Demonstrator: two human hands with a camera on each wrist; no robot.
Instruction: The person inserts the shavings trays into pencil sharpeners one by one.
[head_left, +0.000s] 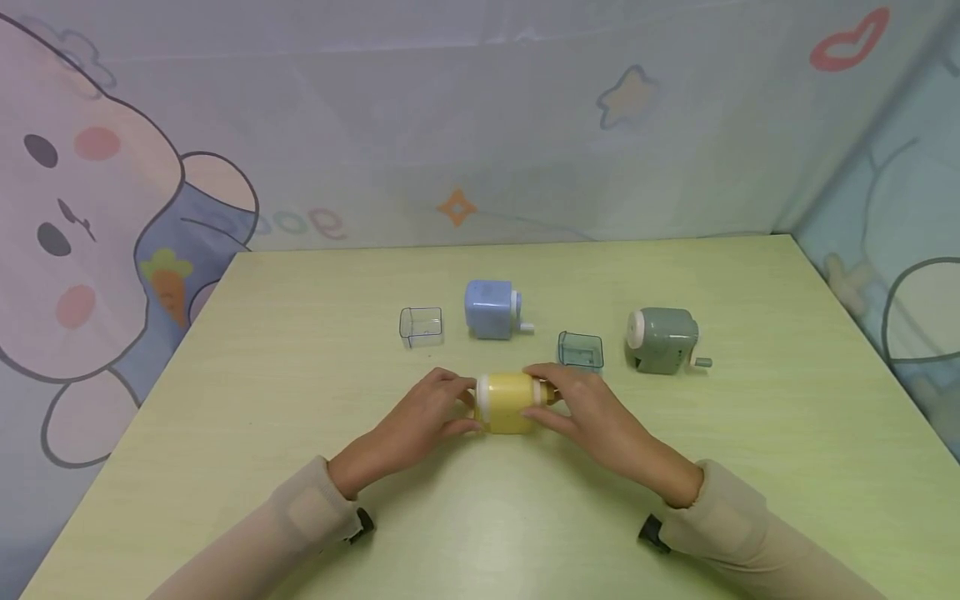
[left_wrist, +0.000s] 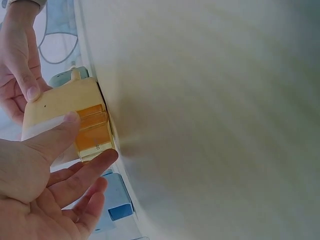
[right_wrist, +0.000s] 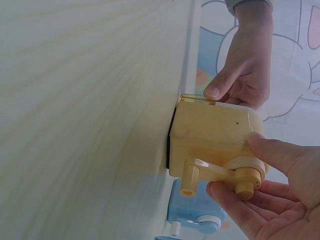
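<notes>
Yellow sharpener (head_left: 508, 403) between fingers (right_wrist: 232, 207)

We see a glossy yellow sharpener (head_left: 508, 404) standing upright below centre in the head view, crank (right_wrist: 212, 171) facing right, see-through amber drawer (left_wrist: 92, 134) at left.

The left hand (head_left: 422, 418) and right hand (head_left: 596, 414) are turned inward, thumbs (left_wrist: 56, 141) opposed to partly hidden, apparently bent fingers (left_wrist: 84, 176).

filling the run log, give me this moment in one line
right hand: holds yellow sharpener | left hand: pinches its drawer | beyond: clear bin, blue sharpener, green bin, green sharpener
</notes>
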